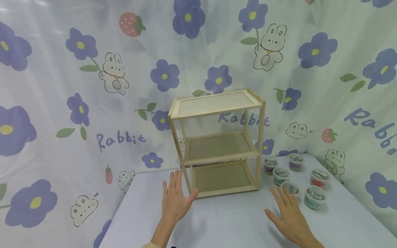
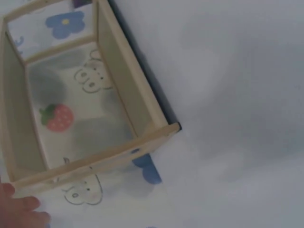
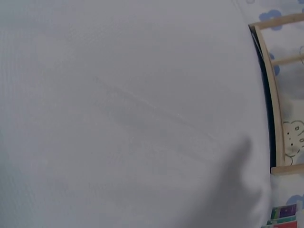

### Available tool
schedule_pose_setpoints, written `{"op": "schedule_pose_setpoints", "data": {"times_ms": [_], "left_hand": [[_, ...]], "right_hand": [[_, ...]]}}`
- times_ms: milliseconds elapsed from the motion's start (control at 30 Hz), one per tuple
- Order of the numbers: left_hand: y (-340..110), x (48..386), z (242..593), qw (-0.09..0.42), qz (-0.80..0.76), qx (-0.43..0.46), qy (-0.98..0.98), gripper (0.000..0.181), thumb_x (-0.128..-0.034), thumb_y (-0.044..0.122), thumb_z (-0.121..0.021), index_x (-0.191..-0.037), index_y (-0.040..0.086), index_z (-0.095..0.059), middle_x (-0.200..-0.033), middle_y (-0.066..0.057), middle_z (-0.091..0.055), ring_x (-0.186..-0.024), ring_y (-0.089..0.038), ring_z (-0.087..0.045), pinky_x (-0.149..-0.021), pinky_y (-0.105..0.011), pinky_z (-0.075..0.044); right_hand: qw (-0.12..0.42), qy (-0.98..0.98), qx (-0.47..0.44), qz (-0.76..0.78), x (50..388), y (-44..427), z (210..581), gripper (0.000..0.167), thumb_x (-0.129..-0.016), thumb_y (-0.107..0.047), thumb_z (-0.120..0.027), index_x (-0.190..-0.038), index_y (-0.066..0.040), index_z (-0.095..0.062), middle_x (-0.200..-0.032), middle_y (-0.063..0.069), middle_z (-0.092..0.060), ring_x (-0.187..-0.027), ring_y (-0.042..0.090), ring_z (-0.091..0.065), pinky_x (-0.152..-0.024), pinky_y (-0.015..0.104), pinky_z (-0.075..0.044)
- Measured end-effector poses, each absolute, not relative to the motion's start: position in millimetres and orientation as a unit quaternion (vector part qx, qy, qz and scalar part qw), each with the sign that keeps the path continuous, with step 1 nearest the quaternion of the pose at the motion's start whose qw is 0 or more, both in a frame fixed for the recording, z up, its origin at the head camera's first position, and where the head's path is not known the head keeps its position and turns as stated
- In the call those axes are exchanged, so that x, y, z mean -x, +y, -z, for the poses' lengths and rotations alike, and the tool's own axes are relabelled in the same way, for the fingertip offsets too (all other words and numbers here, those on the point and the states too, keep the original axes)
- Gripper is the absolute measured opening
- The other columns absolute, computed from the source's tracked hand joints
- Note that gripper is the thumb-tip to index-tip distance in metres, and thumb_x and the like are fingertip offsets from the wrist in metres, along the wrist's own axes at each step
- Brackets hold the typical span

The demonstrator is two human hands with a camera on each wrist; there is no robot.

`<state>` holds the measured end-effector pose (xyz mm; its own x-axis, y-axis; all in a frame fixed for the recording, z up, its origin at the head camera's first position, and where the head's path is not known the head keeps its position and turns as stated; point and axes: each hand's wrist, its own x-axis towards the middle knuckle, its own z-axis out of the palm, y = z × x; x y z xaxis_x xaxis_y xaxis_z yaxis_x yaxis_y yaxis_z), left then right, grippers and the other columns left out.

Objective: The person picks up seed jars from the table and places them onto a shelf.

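- A wooden shelf with three levels is placed upright at the back of the bench, in front of a curtain with printed rabbits, flowers and strawberries.
- The left hand is held beside the lower front left corner of the shelf; its fingers are straight and lightly spread, and the thumb is turned away from them, towards the shelf. Whether the wood is touched by the thumb cannot be told.
- The right hand is held to the right of the shelf, with straight fingers set near one another and the thumb spread apart. Nothing is pinched by either hand.
- Six small round tubs are grouped on the right side of the bench; one of them is partly covered by the right fingers in the head view.
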<state>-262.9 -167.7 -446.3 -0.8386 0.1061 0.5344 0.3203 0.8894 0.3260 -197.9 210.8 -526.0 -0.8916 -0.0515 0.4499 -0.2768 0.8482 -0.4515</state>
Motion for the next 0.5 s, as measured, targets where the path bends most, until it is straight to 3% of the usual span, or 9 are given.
{"op": "schedule_pose_setpoints", "data": {"times_ms": [233, 367, 500], "left_hand": [[-159.1, 268.7, 431.8, 0.217, 0.24, 0.107, -0.94, 0.098, -0.0863, 0.061, -0.061, -0.156, 0.005, -0.02, -0.161, -0.019, -0.026, -0.15, -0.036, -0.018, -0.118, -0.06, -0.005], [-157.2, 272.5, 426.7, 0.21, 0.26, 0.101, -0.937, 0.1, -0.0858, 0.061, -0.062, -0.156, 0.002, -0.019, -0.161, -0.021, -0.025, -0.15, -0.037, -0.018, -0.118, -0.058, -0.006], [-155.9, 275.9, 423.1, 0.212, 0.275, 0.1, -0.932, 0.101, -0.0864, 0.06, -0.061, -0.155, 0.0, -0.018, -0.16, -0.024, -0.024, -0.15, -0.038, -0.019, -0.119, -0.057, -0.006]], "right_hand": [[0.228, -0.932, -0.081, -0.268, 193.1, 208.4, 532.0, 0.075, -0.092, -0.039, -0.067, -0.152, -0.008, -0.035, -0.156, 0.024, -0.031, -0.14, 0.047, -0.027, -0.116, 0.062, -0.007], [0.243, -0.927, -0.081, -0.273, 189.2, 206.5, 535.8, 0.073, -0.091, -0.037, -0.069, -0.15, -0.007, -0.038, -0.154, 0.023, -0.034, -0.141, 0.044, -0.028, -0.12, 0.052, -0.004], [0.253, -0.926, -0.075, -0.269, 186.2, 205.3, 541.1, 0.072, -0.09, -0.036, -0.07, -0.148, -0.006, -0.04, -0.152, 0.023, -0.037, -0.141, 0.042, -0.029, -0.121, 0.049, -0.008]]}}
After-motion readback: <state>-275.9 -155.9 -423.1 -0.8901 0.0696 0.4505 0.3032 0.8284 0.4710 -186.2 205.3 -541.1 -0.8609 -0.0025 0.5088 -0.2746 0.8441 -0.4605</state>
